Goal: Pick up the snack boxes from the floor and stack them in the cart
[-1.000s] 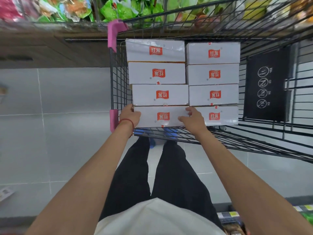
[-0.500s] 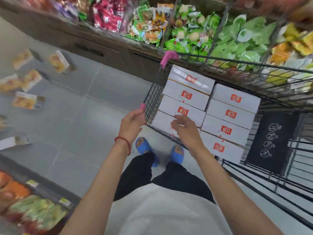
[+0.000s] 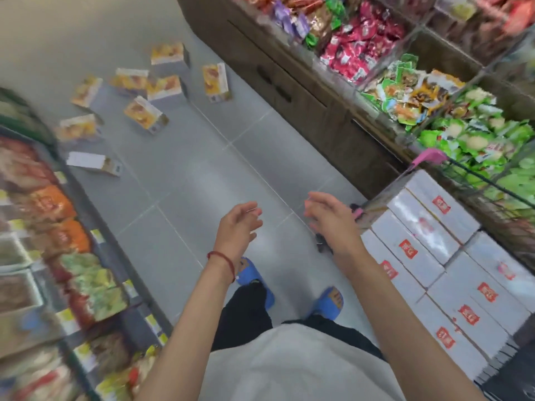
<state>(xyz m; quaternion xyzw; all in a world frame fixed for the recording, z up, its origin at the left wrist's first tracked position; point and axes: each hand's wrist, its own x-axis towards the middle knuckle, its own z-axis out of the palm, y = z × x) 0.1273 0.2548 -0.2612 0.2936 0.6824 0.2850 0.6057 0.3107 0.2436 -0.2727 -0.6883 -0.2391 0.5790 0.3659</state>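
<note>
**A:** Entry, head cam. L hand (image 3: 237,227), state?

**B:** Grip open. Fingers spread and slightly curved, nothing held. It hung over the grey tile floor (image 3: 202,169), in front of the body. Red string bracelet (image 3: 221,260) at the wrist.

**A:** R hand (image 3: 327,221)?

**B:** Grip open too, fingers loose, empty. It was just beside the near corner of the cart (image 3: 477,175). Contact w/ the cart: could not tell, motion blur there.

**A:** Task items, where?

**B:** Two lots. The snack boxes (image 3: 146,112), yellow/orange print, lay scattered on the floor at upper left, well apart from both hands. Some lay flat, some stood on edge. Too blurred for an exact count. One white-faced box (image 3: 92,162) lay nearer, close to the left shelf (image 3: 43,227).

**A:** And in the cart?

**B:** Wire cart at right w/ a pink corner guard (image 3: 428,157). Inside were white boxes (image 3: 417,227) w/ red labels, packed side by side in two rows, touching each other. Label text not readable.

**A:** Surroundings?

**B:** Bins of snack packets (image 3: 463,125) in green, red and purple ran along the right, behind the cart. The left shelf held orange and green bags. Blue slippers (image 3: 254,277), black trousers (image 3: 243,314) and a white top (image 3: 289,366) showed below the arms.
</note>
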